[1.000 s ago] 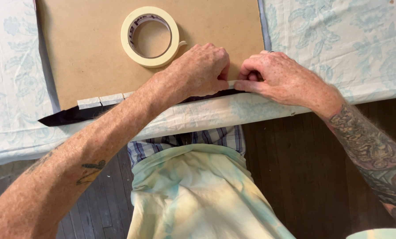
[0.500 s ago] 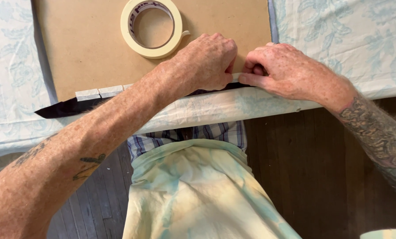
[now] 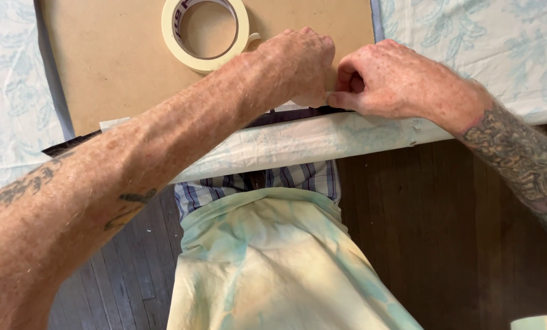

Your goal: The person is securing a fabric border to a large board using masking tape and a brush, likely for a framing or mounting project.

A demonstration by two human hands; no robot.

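A brown board (image 3: 114,55) lies on a table covered with a pale blue patterned cloth (image 3: 469,43). A roll of cream masking tape (image 3: 205,30) rests on the board. Along the board's near edge runs a dark strip (image 3: 72,145), held by a piece of pale tape (image 3: 111,122). My left hand (image 3: 298,64) presses down on the near edge over another piece of tape. Right beside it, my right hand (image 3: 395,79) pinches the end of that tape piece at the edge, fingertips touching my left hand.
The table's front edge (image 3: 322,143) is wrapped in the cloth. Below it are my plaid shirt (image 3: 285,180), a pale green-yellow apron (image 3: 267,269) and a dark wooden floor (image 3: 444,232).
The view has drifted so the board and roll sit higher in the picture. Both hands stay together at the board's near edge, with my right fingers curled tighter on the tape.
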